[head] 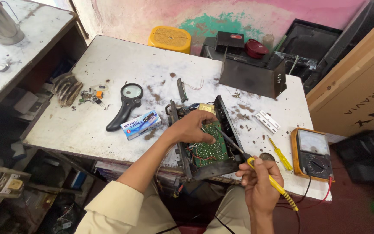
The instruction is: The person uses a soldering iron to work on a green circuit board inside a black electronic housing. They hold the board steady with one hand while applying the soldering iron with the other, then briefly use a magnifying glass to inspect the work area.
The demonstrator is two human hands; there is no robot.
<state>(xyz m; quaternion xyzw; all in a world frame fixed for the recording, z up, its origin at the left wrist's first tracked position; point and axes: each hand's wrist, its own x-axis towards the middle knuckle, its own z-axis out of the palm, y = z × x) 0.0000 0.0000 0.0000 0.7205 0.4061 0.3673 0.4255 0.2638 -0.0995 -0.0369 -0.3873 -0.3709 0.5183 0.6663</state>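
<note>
The main hazard is sitting at the tip of the soldering iron (256, 167): its thin dark shaft is reaching into the green circuit board (210, 147), close to the fingertips of the left hand (193, 125), so a slip of either hand is likely to be bringing hot metal against skin or dragging it across neighbouring joints and bridging them. The loose coloured wires around the board are lying near the shaft and could be scorched. The iron's cable is trailing off the table edge beside the multimeter (311, 154) leads, where a snag could be jerking the tool. The open chassis (195, 167) is overhanging the front edge of the table (109, 65) slightly, so downward pressure could be tipping it. The left hand is resting palm-down on the board's upper part, fingers curled and pressing on it, steadying it rather than clamping it. The right hand (258, 186) is closing firmly around the iron's yellow handle, fingers wrapped together like a pen grip. A yellow screwdriver (281, 154) is lying just beside it, untouched.
</note>
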